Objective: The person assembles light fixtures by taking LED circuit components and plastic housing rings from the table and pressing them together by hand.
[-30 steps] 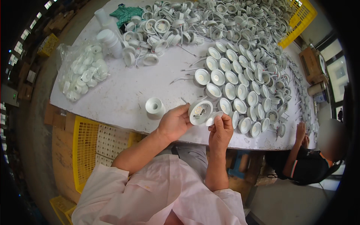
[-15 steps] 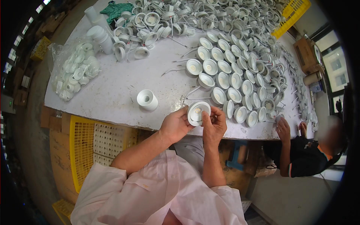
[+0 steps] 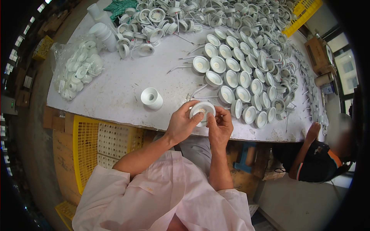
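Note:
Just over the table's front edge, my two hands hold a round white downlight (image 3: 207, 108) with its face tilted up. My left hand (image 3: 182, 122) is closed on the left side of the rim, its thumb reaching over onto the inner face. From the other side my right hand (image 3: 221, 127) grips the lower right rim, thumb on the front. Fingers hide part of the light and its back. A white plastic cylinder (image 3: 152, 99), hollow at its top, stands left of my hands. Beyond them, finished-looking white downlights (image 3: 231, 78) lie face up in rows with short cables.
A heap of grey-white lamp housings (image 3: 181, 17) covers the table's (image 3: 115, 88) far side. At left lie a clear bag of white rings (image 3: 81, 71) and stacked white cylinders (image 3: 103, 34). A yellow basket (image 3: 85, 154) sits below the edge. Another person (image 3: 314, 161) works at right.
My left thumb has moved from the rim's side onto the light's inner face, and the light has tipped slightly. At right, the other person's hand has drawn farther right along the table edge.

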### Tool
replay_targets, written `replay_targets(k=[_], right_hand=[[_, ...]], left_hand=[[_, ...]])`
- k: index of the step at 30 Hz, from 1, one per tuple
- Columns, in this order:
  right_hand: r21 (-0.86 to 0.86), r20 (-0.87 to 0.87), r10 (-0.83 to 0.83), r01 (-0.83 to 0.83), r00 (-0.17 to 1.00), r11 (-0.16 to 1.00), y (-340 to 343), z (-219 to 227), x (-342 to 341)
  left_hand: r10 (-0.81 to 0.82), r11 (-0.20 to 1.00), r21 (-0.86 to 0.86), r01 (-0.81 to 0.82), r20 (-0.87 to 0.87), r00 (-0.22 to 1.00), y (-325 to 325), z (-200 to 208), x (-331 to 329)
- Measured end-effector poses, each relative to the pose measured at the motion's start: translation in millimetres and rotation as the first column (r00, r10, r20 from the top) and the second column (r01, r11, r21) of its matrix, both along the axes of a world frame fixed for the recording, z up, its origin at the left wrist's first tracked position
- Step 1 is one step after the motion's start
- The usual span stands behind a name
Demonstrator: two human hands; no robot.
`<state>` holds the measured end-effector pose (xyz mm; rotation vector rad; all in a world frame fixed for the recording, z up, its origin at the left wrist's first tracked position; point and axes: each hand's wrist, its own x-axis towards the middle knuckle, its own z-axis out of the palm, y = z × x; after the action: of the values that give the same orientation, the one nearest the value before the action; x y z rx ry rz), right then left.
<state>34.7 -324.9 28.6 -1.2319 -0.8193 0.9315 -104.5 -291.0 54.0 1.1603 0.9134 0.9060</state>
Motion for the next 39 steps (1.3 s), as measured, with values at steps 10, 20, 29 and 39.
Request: replay_targets(k=[10,20,29,39], right_hand=[[-0.019,0.098,-0.001,0.003,0.995,1.000,1.9,0.4,-2.1],[0.017,0.208,-0.050,0.047,0.977,0.999,4.4,2.0,-6.8],[0.077,0.366,-0.097,0.074,0.926,0.994,5.7,1.7,-5.7],[-0.024,0.113,0.034,-0.031,0.993,0.999,-7.7,2.5,-0.7]], left_hand=[[0.098,0.994,0.059,-0.092,-0.106,0.989,0.1,-7.9,1.5],[0.117,0.992,0.069,-0.107,-0.159,0.980,0.5,-8.7,-2.6],[0.048,0.999,0.001,-0.048,-0.161,0.986,7.9,-8.1,-3.5],[-0.240,0.971,-0.076,0.228,-0.377,0.895,8.9,28.0,-47.3]])
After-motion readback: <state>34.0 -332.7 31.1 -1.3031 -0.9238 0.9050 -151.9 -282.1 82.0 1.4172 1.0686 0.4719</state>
